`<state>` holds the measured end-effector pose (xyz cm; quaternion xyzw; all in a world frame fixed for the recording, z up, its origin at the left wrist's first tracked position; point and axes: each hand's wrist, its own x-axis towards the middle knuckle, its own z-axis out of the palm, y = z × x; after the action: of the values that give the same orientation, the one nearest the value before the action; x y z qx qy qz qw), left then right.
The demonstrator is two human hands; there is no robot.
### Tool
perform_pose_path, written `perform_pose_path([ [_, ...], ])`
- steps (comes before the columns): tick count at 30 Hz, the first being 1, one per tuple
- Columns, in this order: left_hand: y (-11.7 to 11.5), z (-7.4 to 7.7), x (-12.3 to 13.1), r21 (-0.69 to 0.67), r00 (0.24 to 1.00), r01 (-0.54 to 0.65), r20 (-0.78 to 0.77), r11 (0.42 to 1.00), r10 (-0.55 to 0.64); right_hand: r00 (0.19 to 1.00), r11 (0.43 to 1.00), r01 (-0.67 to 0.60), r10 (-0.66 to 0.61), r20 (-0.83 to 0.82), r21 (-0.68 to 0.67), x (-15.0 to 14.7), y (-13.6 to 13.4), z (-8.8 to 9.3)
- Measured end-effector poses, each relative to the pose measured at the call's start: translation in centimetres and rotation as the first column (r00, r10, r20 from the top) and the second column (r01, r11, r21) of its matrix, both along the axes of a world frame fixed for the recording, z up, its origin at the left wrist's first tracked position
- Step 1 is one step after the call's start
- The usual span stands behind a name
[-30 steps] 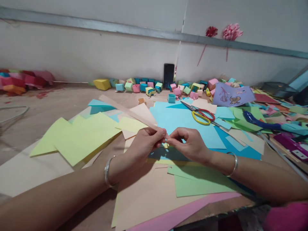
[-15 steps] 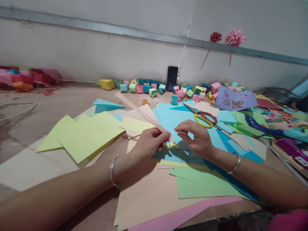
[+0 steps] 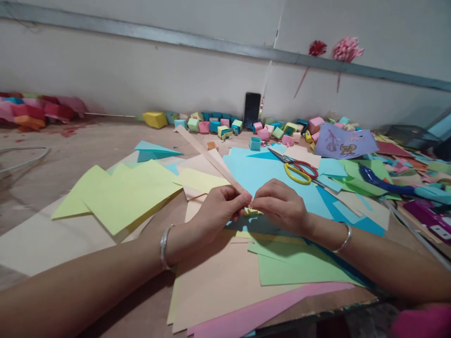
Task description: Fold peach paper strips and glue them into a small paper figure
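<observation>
My left hand [image 3: 220, 209] pinches the near end of a long peach paper strip [image 3: 207, 157] that slants away up and to the left. My right hand [image 3: 278, 206] meets it fingertip to fingertip and pinches the same end of the strip. Just under the fingers lies a small folded yellow paper piece [image 3: 252, 212], on a light blue sheet [image 3: 260, 173]. Both wrists wear a silver bangle.
Coloured paper sheets lie all around: yellow-green [image 3: 120, 197] at left, peach [image 3: 218, 281], green [image 3: 296, 267] and pink [image 3: 253, 314] in front. Red-and-yellow scissors [image 3: 298, 170] lie beyond my right hand. Small paper boxes [image 3: 218, 126] and a black phone [image 3: 252, 110] line the wall. Tools clutter the right [image 3: 423, 206].
Half a second ago my right hand was off the strip, fingers apart. It has come back to the left and pinched the strip's end beside my left hand.
</observation>
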<state>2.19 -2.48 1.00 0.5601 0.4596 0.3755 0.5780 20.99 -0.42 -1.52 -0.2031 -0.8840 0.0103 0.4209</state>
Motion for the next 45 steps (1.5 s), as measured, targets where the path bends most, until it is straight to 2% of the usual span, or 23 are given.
perform_pose_path([
  [8, 0.2, -1.0, 0.1, 0.016, 0.997, 0.062, 0.045, 0.998, -0.063, 0.999, 0.998, -0.009, 0.007, -0.048, -0.055, -0.2, 0.1, -0.1],
  [13, 0.1, -1.0, 0.2, 0.007, 0.995, 0.02, 0.097, 1.0, -0.021, 0.998, 0.976, 0.014, -0.028, -0.057, -0.218, -0.5, -0.5, 0.1],
  [16, 0.2, -1.2, 0.2, -0.001, 0.993, 0.015, 0.114, 1.0, -0.015, 0.992, 0.914, 0.051, -0.093, -0.085, -0.404, -0.8, -0.9, 0.2],
  [19, 0.2, -1.2, 0.2, -0.011, 0.993, 0.003, 0.121, 1.0, -0.001, 0.98, 0.817, 0.052, -0.152, -0.126, -0.575, -1.0, -1.1, 0.3],
  [23, 0.0, -0.9, 0.3, -0.001, 0.995, -0.017, 0.1, 1.0, 0.017, 0.967, 0.701, 0.029, -0.199, -0.157, -0.712, -1.0, -1.2, 0.1],
  [25, 0.0, -0.6, 0.4, -0.006, 0.996, -0.024, 0.082, 1.0, 0.024, 0.957, 0.676, 0.016, -0.223, -0.184, -0.737, -1.0, -1.1, 0.0],
  [28, 0.0, -0.6, 0.4, -0.013, 0.996, -0.009, 0.086, 1.0, 0.01, 0.938, 0.667, -0.017, -0.247, -0.243, -0.745, -1.0, -0.9, -0.1],
  [33, 0.2, -1.3, 0.1, 0.081, 0.996, 0.046, 0.075, 0.996, -0.052, 0.908, 0.637, -0.044, -0.296, -0.297, -0.77, -1.0, -0.7, 0.0],
  [38, 0.3, -1.2, 0.1, 0.084, 0.998, -0.015, 0.055, 0.996, 0.01, 0.905, 0.616, -0.099, -0.27, -0.328, -0.782, -1.0, -0.6, -0.1],
  [45, 0.4, -1.3, -0.1, 0.048, 0.997, 0.037, 0.065, 0.998, -0.04, 0.919, 0.58, -0.136, -0.229, -0.321, -0.804, -1.2, -1.1, 0.2],
])
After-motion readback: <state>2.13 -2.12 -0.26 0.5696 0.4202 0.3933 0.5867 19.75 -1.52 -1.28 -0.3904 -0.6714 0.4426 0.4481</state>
